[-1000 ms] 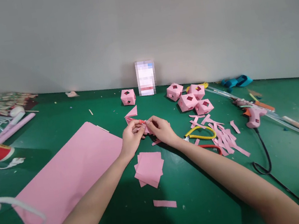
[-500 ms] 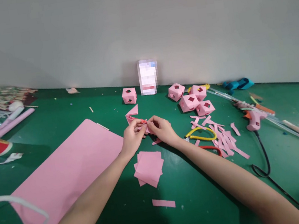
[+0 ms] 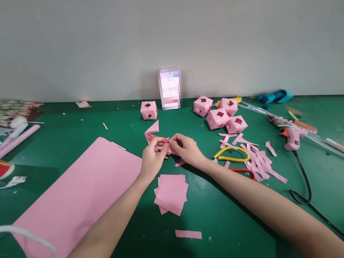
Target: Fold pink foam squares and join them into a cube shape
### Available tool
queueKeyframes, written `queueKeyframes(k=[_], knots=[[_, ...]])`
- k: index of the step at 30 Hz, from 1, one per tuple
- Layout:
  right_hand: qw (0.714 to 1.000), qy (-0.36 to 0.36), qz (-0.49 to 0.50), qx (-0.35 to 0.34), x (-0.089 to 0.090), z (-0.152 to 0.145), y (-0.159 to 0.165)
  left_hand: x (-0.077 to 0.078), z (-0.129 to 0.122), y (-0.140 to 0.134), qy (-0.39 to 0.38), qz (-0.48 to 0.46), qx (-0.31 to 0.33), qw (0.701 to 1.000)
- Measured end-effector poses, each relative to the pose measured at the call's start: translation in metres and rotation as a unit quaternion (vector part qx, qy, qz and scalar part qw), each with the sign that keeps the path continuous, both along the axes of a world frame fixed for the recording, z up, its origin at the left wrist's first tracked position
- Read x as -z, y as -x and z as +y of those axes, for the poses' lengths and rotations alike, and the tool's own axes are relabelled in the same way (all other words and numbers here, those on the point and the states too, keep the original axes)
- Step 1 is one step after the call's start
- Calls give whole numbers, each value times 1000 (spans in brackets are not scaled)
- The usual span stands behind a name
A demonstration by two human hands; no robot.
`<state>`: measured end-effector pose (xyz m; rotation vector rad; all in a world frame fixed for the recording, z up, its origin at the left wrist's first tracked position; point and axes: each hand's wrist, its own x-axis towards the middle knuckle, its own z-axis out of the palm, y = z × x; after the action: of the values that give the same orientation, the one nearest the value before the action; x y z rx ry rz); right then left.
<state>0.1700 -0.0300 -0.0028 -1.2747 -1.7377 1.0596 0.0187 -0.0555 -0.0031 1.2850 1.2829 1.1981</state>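
Note:
My left hand [image 3: 151, 159] and my right hand [image 3: 188, 149] meet over the middle of the table, both closed in a pinch on a small piece of pink paper [image 3: 171, 149]. Fingers hide most of that paper. A small red-and-white patterned bit [image 3: 165, 140] shows at my left fingertips; what it is I cannot make out. Just behind my left hand lie folded pink paper pieces [image 3: 152, 128]. Nearer to me than both hands sits a loose stack of pink paper squares [image 3: 171, 193], with a single pink strip [image 3: 188, 234] in front of it.
A large pink sheet [image 3: 82, 198] covers the left side. Several pink paper polyhedra [image 3: 217, 118] stand behind right, another [image 3: 149, 110] behind left. Scissors [image 3: 231, 154] and paper scraps [image 3: 259, 161] lie right, beyond them a corded glue gun [image 3: 292, 137]. A lit screen [image 3: 170, 88] leans against the wall.

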Motion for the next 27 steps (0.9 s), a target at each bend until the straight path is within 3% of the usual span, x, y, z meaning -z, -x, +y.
queueKeyframes(k=[27], knots=[[1000, -11, -12, 2, 1, -1, 0, -2, -1, 0, -4, 7, 4, 1000]])
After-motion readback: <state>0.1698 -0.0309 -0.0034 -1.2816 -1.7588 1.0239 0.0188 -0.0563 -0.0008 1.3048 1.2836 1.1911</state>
